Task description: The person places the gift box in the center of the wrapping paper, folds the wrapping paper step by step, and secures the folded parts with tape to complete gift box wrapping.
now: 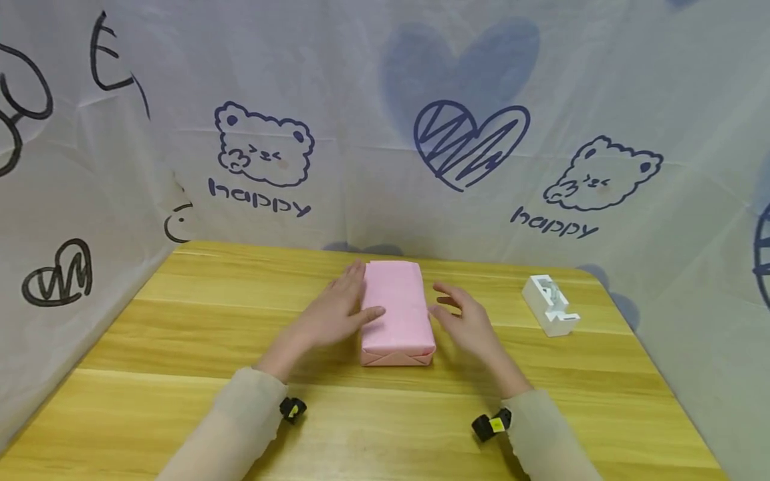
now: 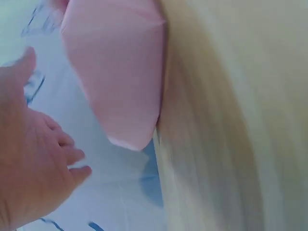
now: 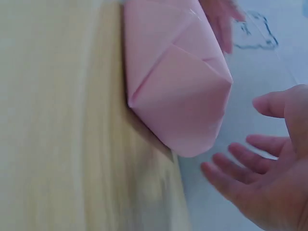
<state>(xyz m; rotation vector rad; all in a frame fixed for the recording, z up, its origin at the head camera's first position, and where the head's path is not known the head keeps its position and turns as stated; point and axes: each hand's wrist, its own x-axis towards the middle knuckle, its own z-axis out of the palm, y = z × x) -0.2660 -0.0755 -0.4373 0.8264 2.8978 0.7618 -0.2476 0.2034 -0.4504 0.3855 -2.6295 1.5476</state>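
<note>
A box wrapped in pink paper [image 1: 394,300] lies lengthwise on the table, its folded end facing me. My left hand [image 1: 337,310] is along its left side, fingers nearly straight and the thumb over the top edge; in the left wrist view, that hand [image 2: 38,154] looks slightly apart from the pink box [image 2: 118,67]. At the right side, my right hand [image 1: 466,324] has loosely bent fingers and holds nothing. The right wrist view shows creased paper folds on the box [image 3: 178,96], with the right hand [image 3: 269,178] spread beside it.
A white tape dispenser [image 1: 549,314] stands on the right part of the wooden table [image 1: 198,321]. Behind the table hangs a white cloth [image 1: 361,187] printed with bears and hearts. Black wrist cameras sit by both sleeves.
</note>
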